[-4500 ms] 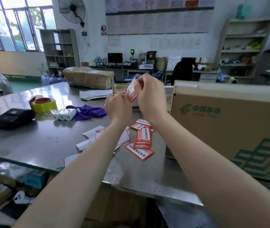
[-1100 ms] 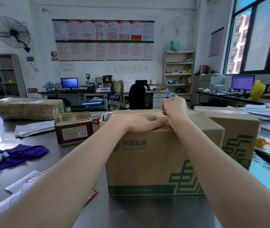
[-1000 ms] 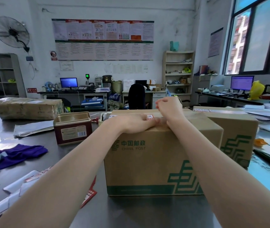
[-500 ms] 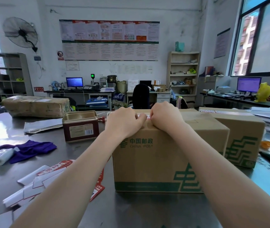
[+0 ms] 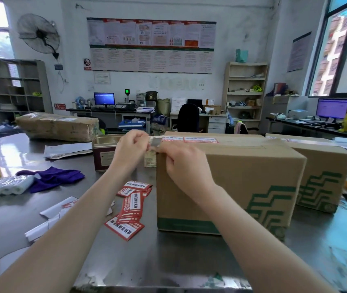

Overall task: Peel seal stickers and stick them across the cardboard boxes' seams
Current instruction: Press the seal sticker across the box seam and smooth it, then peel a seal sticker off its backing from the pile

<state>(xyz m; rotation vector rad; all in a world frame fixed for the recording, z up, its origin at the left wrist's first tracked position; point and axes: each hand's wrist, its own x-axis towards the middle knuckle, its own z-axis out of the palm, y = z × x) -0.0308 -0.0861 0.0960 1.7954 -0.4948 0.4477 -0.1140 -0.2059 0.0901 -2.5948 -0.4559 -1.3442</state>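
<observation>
Head view
Boxes: two cardboard boxes with green print stand side by side on the steel table (image 5: 168, 261); the near box (image 5: 227, 182) sits in front of me, the far box (image 5: 320, 166) just to its right.
Stickers on boxes: two red seal stickers (image 5: 189, 140) lie end to end along the near box's top; a pale strip shows on the far box's top, too blurred to count.
Loose stickers: a small heap of red seal stickers (image 5: 131, 208) lies on the table left of the near box, perhaps five or six, overlapping; white backing papers (image 5: 50, 218) are scattered beside them.
Left hand (image 5: 131, 151): raised at the box's top left corner, fingers curled, pinching a pale strip (image 5: 154, 141).
Right hand (image 5: 181, 163): fingers curled over the same corner, fingertips on the box edge and the strip's end.
Change: half a second ago both fists pressed down on the box top; now they have shifted to its left corner and the stickers show uncovered.
Around: a brown tin (image 5: 104, 153) behind the left hand, partly hidden by it; a purple cloth (image 5: 52, 178); a wrapped parcel (image 5: 58, 125) farther back.
</observation>
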